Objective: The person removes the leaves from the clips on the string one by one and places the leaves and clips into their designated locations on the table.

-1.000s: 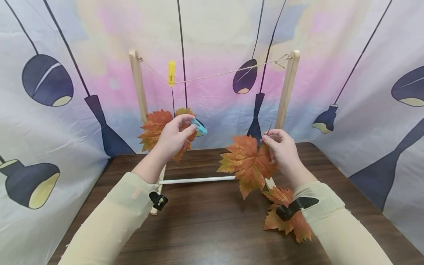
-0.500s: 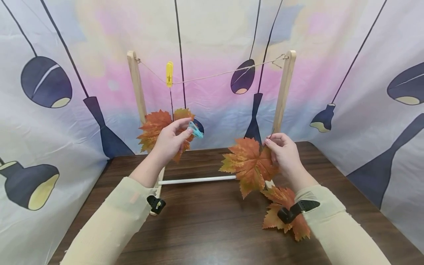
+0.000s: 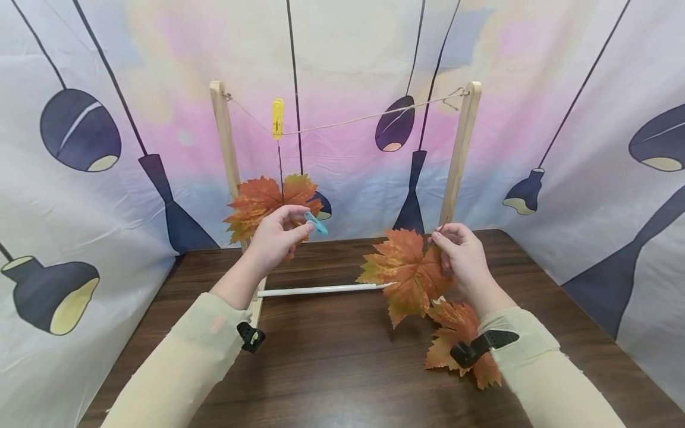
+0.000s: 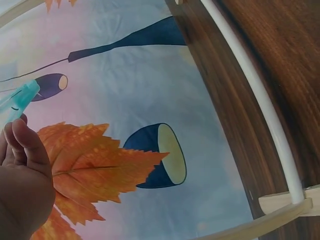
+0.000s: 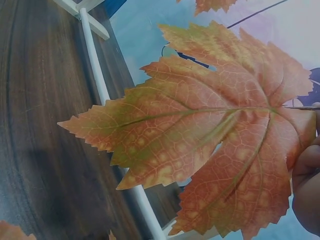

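My left hand (image 3: 274, 239) pinches a light-blue clothespin (image 3: 316, 223) between thumb and fingers; the clothespin (image 4: 25, 95) also shows at the left of the left wrist view. My right hand (image 3: 464, 255) pinches the stem of an orange maple leaf (image 3: 409, 270), whose blade hangs to the left of the fingers and fills much of the right wrist view (image 5: 200, 120). Behind my left hand, another leaf (image 3: 257, 202) hangs by its stem from a yellow clothespin (image 3: 277, 119) on a string (image 3: 342, 123). The string sags between two wooden posts.
Wooden posts stand at left (image 3: 223, 137) and right (image 3: 462, 148), joined low down by a white rod (image 3: 321, 290). On the dark wood table (image 3: 332, 362), another orange leaf (image 3: 455, 324) lies partly under my right wrist. A patterned cloth (image 3: 342, 53) hangs behind.
My left hand has lowered with the blue clothespin, uncovering more of the hanging leaf. My right hand and its leaf have also come down a little and moved slightly right.
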Action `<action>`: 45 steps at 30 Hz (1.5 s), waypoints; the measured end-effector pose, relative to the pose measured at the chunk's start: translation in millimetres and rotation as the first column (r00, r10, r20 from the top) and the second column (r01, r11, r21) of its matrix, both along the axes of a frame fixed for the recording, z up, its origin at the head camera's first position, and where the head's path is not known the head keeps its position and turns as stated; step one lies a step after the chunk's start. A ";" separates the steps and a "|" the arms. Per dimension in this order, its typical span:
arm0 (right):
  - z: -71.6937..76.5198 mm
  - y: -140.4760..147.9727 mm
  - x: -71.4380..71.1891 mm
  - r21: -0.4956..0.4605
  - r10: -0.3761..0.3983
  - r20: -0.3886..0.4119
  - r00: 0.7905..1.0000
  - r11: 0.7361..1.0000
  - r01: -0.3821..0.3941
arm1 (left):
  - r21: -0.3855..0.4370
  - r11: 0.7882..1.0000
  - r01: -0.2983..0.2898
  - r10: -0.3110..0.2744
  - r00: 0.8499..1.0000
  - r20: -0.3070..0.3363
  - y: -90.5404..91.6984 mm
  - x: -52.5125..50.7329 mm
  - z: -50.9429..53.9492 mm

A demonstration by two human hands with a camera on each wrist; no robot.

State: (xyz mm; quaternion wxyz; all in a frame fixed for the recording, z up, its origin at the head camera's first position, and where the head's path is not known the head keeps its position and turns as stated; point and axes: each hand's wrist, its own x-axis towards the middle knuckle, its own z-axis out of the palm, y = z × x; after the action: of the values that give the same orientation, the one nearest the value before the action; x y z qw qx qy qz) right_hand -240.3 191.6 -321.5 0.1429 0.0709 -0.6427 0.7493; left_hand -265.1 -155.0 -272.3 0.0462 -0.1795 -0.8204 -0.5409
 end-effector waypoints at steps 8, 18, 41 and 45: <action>-6.9 4.2 1.4 -0.020 0.007 0.002 1.000 1.000 -0.007 | 0.022 1.000 -0.012 0.011 0.999 0.030 -2.2 0.2 -7.0; -12.3 7.2 2.0 -0.018 0.001 0.010 1.000 1.000 -0.001 | 0.040 0.999 -0.014 0.012 0.999 0.045 -4.7 -1.1 -18.5; -35.1 11.2 2.0 -0.102 0.004 0.011 1.000 0.995 -0.003 | 0.002 0.998 -0.062 0.062 0.994 0.090 -17.7 -1.4 -52.7; -39.8 12.3 2.4 -0.128 -0.008 0.021 1.000 0.992 0.011 | 0.006 0.997 -0.072 0.071 0.994 0.088 -20.7 -1.3 -57.4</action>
State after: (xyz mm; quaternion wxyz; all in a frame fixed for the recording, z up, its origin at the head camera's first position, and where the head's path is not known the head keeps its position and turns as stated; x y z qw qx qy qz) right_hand -237.9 203.9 -361.3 0.1441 0.0509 -0.5949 0.7891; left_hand -266.4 -175.6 -329.7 0.0302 -0.1259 -0.8250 -0.5501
